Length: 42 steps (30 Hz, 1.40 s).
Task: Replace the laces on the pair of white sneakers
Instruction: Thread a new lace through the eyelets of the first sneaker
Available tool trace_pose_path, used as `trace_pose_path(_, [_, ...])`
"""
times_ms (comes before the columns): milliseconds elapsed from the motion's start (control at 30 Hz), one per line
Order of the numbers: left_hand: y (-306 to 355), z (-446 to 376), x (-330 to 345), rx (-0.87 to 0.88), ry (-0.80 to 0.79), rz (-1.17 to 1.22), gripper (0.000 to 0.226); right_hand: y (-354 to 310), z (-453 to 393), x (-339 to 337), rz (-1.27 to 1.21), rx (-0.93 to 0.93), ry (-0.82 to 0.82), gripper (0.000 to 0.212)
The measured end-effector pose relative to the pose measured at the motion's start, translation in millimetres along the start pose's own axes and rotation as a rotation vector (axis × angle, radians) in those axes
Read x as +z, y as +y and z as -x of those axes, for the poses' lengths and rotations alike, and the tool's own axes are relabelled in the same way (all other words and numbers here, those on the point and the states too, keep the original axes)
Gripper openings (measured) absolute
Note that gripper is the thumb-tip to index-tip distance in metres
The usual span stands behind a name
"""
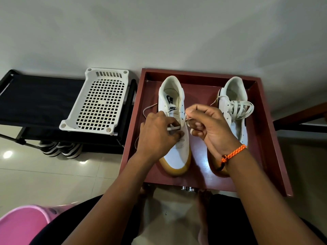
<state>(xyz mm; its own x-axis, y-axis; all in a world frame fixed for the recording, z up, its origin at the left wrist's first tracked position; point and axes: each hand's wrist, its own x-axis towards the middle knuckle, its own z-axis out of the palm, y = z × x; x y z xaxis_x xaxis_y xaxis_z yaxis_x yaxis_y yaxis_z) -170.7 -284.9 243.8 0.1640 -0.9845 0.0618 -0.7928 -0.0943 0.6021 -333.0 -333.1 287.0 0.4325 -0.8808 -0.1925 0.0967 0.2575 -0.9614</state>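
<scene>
Two white sneakers with tan soles stand toes toward me in a dark red tray (265, 131). The left sneaker (174, 152) has a white lace (174, 128) partly threaded, its loose end trailing off the left side. My left hand (157, 135) rests on the shoe's vamp, and its fingers pinch the lace crossing. My right hand (210, 126) pinches the other lace end just right of the tongue. The right sneaker (235, 103) is fully laced, with a bundle of lace on top, and my right hand hides part of it.
A black rack (35, 103) stands left of the tray, with a white perforated plastic tray (99, 103) on it and striped shoes (60, 149) beneath. A pink tub (21, 225) sits at the lower left. The floor is glossy tile; a white wall lies beyond.
</scene>
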Motion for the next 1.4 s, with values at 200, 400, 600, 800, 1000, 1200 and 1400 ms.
trace_pose_path(200, [-3, 4, -3, -0.021, 0.026, -0.067, 0.038, -21, 9, -6, -0.399, -0.013, -0.03, 0.017])
trace_pose_path(400, [-2, 5, -7, -0.023, -0.005, -0.05, 0.038, -23, 9, -15, -0.555, 0.011, -0.027, 0.02])
trace_pose_path(600, [-2, 4, -11, -0.023, -0.025, 0.013, 0.048, 11, -2, -20, 0.99, 0.192, 0.368, 0.05])
trace_pose_path(800, [-1, 1, -13, -0.03, 0.025, 0.126, 0.058, 11, -5, -17, 0.897, -0.038, 0.513, 0.039])
trace_pose_path(1000, [7, -3, -13, -0.002, 0.154, 0.345, 0.009, 12, -8, -11, 0.446, -0.12, 0.355, 0.051])
trace_pose_path(1200, [15, -1, -12, -0.037, -0.053, 0.481, 0.046, 16, -11, 3, 0.437, -0.233, 0.247, 0.051])
trace_pose_path(1400, [5, -10, -18, -0.055, 0.024, 0.54, 0.034, 16, -9, 12, 0.581, -0.299, 0.181, 0.026])
